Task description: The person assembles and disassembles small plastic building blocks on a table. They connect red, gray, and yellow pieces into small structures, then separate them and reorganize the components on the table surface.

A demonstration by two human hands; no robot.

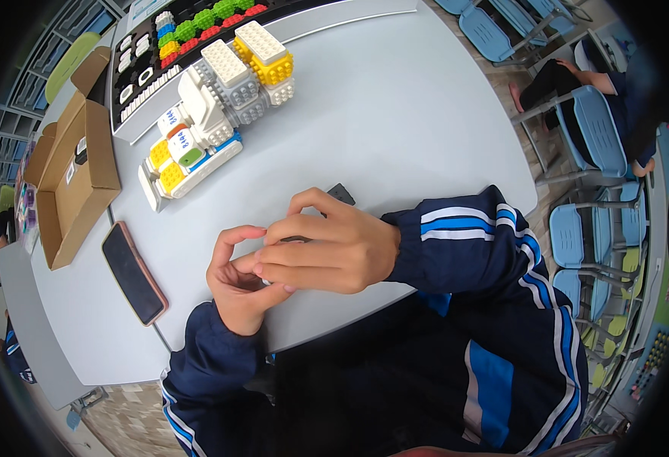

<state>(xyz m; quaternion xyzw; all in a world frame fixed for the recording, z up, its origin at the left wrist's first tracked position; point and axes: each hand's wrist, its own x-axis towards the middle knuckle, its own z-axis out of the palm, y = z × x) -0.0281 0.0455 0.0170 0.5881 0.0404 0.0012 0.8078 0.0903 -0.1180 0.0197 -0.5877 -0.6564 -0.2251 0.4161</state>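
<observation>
Above the near edge of the pale table (395,114), my two hands meet. The fingers of my left hand (237,283) curl, with thumb and fingertips pressed toward those of my right hand (342,247). My right hand lies over the left, its fingers bent. Between them a scrap of white and a dark sliver show; my fingers hide the rest, so I cannot make out the thing. Just beyond my right hand lies a small black object (340,193), partly covered. Farther off stands a model of white, grey, yellow and blue building blocks (216,114).
A grey tray (148,122) of colourful blocks sits at the far left. Left of the model is an open cardboard box (83,194), with a phone (134,274) lying nearer. Blue chairs (597,129) line the right, where another person (570,72) sits.
</observation>
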